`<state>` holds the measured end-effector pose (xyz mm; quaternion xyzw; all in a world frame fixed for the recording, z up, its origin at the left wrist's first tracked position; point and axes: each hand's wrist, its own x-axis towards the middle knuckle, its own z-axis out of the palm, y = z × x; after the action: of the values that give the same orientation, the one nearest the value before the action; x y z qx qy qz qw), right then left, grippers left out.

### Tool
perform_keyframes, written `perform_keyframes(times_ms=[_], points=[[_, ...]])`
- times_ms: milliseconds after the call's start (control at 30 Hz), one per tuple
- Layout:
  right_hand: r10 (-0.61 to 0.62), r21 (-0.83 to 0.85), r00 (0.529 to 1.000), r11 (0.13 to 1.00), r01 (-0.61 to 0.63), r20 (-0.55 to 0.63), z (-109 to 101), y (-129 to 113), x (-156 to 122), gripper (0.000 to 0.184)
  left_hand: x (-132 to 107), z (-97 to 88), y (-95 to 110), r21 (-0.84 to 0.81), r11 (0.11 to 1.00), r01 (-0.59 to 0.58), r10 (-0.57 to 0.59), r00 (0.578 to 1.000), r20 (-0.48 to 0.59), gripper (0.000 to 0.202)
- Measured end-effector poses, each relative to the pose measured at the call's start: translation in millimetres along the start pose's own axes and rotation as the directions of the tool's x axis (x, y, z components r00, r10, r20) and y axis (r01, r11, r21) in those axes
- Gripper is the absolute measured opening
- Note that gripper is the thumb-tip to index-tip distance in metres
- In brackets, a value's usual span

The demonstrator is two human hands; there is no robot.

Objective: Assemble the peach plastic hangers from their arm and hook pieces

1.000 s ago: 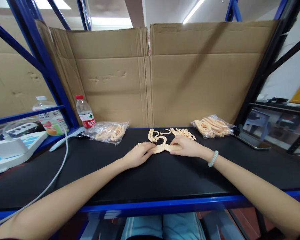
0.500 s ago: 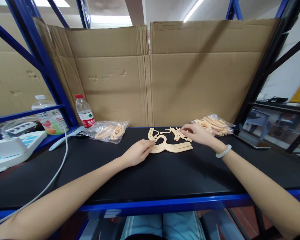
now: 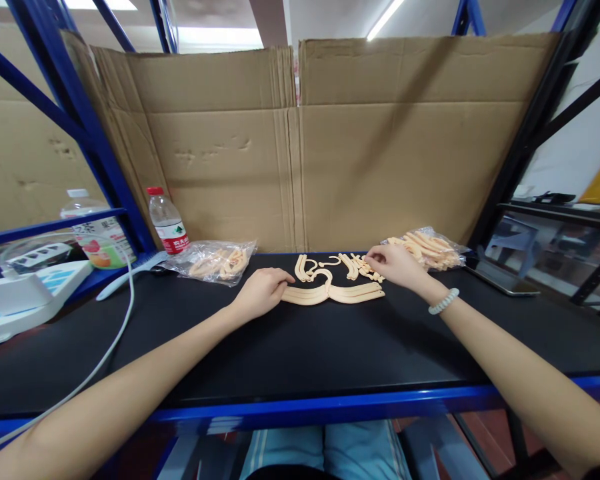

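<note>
A cream moulded ornament with two long ribbed wings and a curl at its middle (image 3: 355,293) lies on the black tabletop (image 3: 300,353). My left hand (image 3: 263,291) is at the tip of its left wing, index finger stretched out and thumb by the wing's end; I see nothing held in it. Over a cluster of small cream pieces (image 3: 364,268) my right hand (image 3: 395,265), with a pale beaded bracelet at the wrist, has thumb and fingertips drawn together. Whatever is between them is too small to make out. Behind the ornament lie curved cream pieces (image 3: 303,268) and a small hook-shaped piece (image 3: 330,261).
Clear plastic bags of cream pieces lie at back left (image 3: 217,262) and back right (image 3: 427,248). A red-capped bottle (image 3: 169,223), a larger bottle (image 3: 97,233), a brush (image 3: 130,275) and a power strip with cable (image 3: 35,293) are left. Cardboard (image 3: 380,147) stands behind.
My left hand has moved left along the ornament, uncovering more of its left wing. My right hand stays over the small pieces, its fingers a little more curled.
</note>
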<state>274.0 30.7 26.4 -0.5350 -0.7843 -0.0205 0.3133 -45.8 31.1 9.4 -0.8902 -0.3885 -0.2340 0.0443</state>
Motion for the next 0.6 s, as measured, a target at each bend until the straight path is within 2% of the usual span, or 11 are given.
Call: perform_keyframes(times_ms=[433,600], points=[[-0.004,-0.051,0.998,0.999,0.007,0.064,5.5,3.0,-0.2,0.022,-1.1,-1.8,-2.2,-0.013,0.997,0.074,-0.074,0.997,0.0,0.023],[-0.007,0.0,0.998,1.0,0.007,0.068,5.5,-0.5,-1.1,0.021,-0.2,-3.0,-7.4,-0.044,0.993,0.107,-0.107,0.994,-0.003,0.022]])
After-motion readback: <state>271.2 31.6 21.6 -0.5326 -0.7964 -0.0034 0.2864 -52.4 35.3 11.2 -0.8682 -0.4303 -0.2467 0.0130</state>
